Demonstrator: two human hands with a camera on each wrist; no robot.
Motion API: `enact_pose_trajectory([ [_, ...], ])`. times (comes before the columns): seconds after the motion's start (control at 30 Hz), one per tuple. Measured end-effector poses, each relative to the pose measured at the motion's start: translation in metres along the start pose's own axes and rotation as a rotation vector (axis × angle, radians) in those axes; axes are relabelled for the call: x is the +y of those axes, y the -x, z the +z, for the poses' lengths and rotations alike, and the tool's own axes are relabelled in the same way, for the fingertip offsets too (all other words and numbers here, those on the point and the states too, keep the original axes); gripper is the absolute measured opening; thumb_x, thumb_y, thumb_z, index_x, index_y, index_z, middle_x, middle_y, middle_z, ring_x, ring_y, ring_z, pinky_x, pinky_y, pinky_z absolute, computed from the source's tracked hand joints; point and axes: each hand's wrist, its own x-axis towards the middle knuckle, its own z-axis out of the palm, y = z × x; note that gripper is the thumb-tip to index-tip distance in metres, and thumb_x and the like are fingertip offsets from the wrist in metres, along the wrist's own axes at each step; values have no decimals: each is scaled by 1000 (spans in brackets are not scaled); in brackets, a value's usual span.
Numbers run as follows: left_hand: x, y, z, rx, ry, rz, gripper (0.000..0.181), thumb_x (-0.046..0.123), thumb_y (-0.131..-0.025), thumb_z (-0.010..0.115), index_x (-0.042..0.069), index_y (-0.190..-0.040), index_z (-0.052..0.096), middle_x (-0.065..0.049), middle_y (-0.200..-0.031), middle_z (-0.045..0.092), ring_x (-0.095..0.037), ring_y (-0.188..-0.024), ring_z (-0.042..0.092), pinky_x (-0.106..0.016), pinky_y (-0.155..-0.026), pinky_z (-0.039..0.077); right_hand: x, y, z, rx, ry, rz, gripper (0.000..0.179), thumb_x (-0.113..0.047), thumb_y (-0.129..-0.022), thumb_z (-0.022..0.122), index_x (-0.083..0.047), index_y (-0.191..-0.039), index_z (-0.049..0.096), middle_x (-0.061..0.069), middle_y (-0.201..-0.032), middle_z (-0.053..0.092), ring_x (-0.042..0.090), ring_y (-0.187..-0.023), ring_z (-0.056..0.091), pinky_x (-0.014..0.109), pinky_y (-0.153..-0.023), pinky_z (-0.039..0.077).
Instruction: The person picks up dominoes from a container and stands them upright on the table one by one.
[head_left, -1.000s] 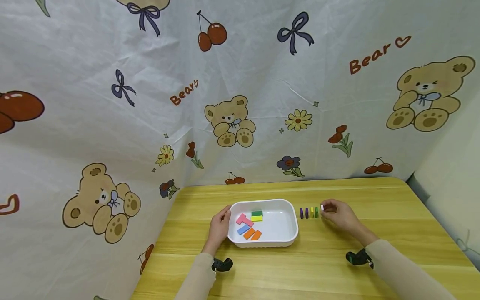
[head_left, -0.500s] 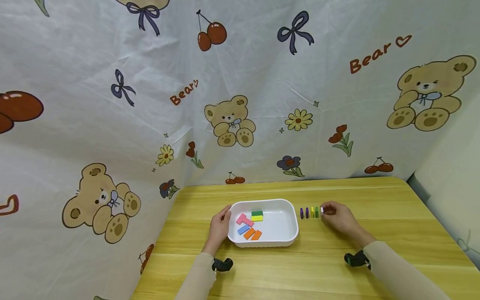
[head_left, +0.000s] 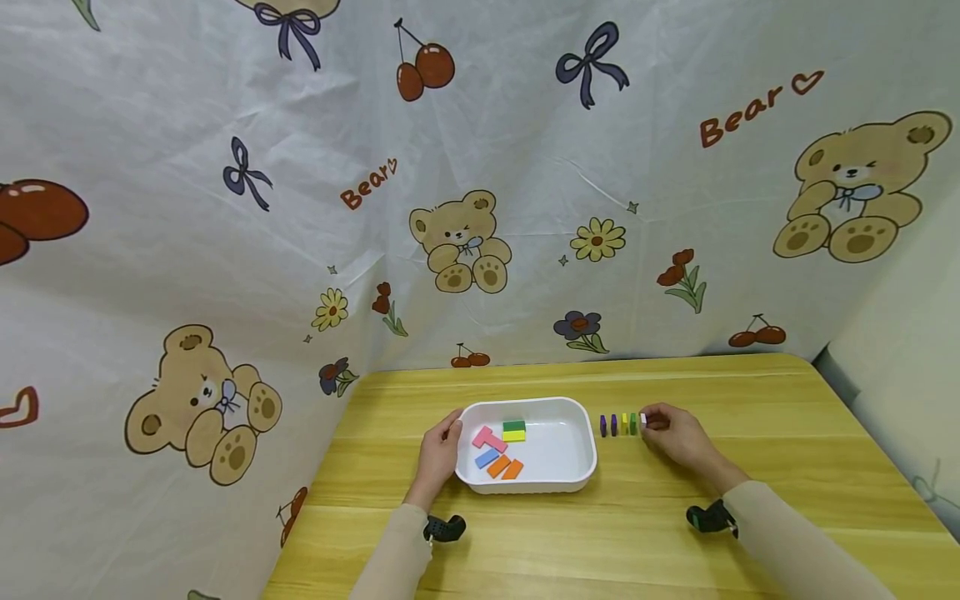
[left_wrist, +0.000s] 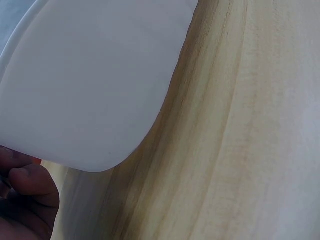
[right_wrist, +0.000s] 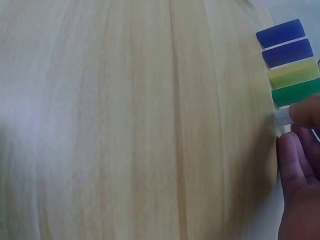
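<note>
My right hand (head_left: 678,435) pinches a small white domino (head_left: 643,421) that stands on edge at the right end of a short row. To its left stand a green domino (head_left: 633,424), a yellow domino (head_left: 624,425) and two purple dominoes (head_left: 613,426), with small gaps between them. In the right wrist view, thumb and fingertips cover most of the white domino (right_wrist: 283,117). My left hand (head_left: 437,454) holds the left side of a white plastic tray (head_left: 558,485), thumb at its rim; the tray's corner (left_wrist: 95,162) shows beside the curled fingers in the left wrist view.
Inside the tray lie pink dominoes (head_left: 491,441), a green one (head_left: 513,427), a yellow one (head_left: 513,437), a blue one (head_left: 487,459) and orange ones (head_left: 498,466). A bear-print cloth (head_left: 525,325) hangs behind the wooden table (head_left: 600,542).
The right hand has moved slightly left and brought the white domino upright beside the green one, where it stays. The left hand and the tray have not moved.
</note>
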Motion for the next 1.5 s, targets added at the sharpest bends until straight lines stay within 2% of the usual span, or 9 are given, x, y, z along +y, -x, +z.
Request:
enact_pose_trajectory([
  [0.3, 1, 0, 0, -4, 4, 8, 40, 32, -109, 53, 16, -145, 62, -10, -138, 67, -26, -123, 62, -46, -103, 53, 2, -2, 0, -13, 2, 16, 34, -10, -94, 70, 5, -124, 63, 20, -113, 70, 31, -103, 67, 44, -87, 58],
  [0.43, 2, 1, 0, -6, 2, 12, 40, 32, -109, 52, 17, -144, 63, -10, -140, 66, -27, -125, 61, -47, -105, 52, 0, -1, -1, -18, -4, 21, 35, -12, -94, 71, 4, -124, 63, 20, -114, 70, 31, -104, 67, 43, -88, 57],
  [0.7, 1, 0, -1, -9, -7, 24, 38, 31, -109, 53, 19, -144, 63, -11, -135, 68, -26, -120, 63, -46, -101, 54, -1, 0, -2, -25, -22, 29, 41, -13, -94, 73, 4, -128, 60, 20, -116, 68, 32, -107, 66, 42, -89, 58],
  [0.93, 1, 0, -1, -8, -5, 14, 39, 32, -109, 53, 18, -144, 63, -11, -135, 68, -27, -122, 62, -47, -102, 53, -4, 5, -8, -39, -47, 48, 49, -19, -96, 72, 4, -135, 56, 25, -129, 62, 40, -116, 62, 51, -95, 56],
  [1.07, 0, 0, 0, -7, -6, 4, 40, 33, -109, 52, 17, -145, 62, -11, -133, 69, -26, -120, 62, -46, -101, 54, -6, 9, -11, -29, -46, 36, 53, -23, -97, 73, 3, -138, 54, 25, -135, 60, 41, -119, 61, 51, -95, 56],
  [1.27, 1, 1, -1, -6, 1, 4, 39, 33, -109, 53, 19, -144, 63, -10, -132, 69, -25, -118, 63, -45, -101, 54, -8, 11, -13, 15, -54, -11, 49, -23, -96, 75, 2, -134, 58, 21, -127, 64, 37, -114, 63, 45, -90, 56],
  [1.5, 1, 1, -1, -10, 1, 11, 39, 33, -109, 53, 20, -144, 63, -10, -134, 69, -26, -120, 63, -45, -102, 54, -17, 12, -12, 58, -71, -48, 40, -19, -93, 78, 1, -125, 64, 17, -116, 69, 31, -106, 65, 22, -77, 55],
])
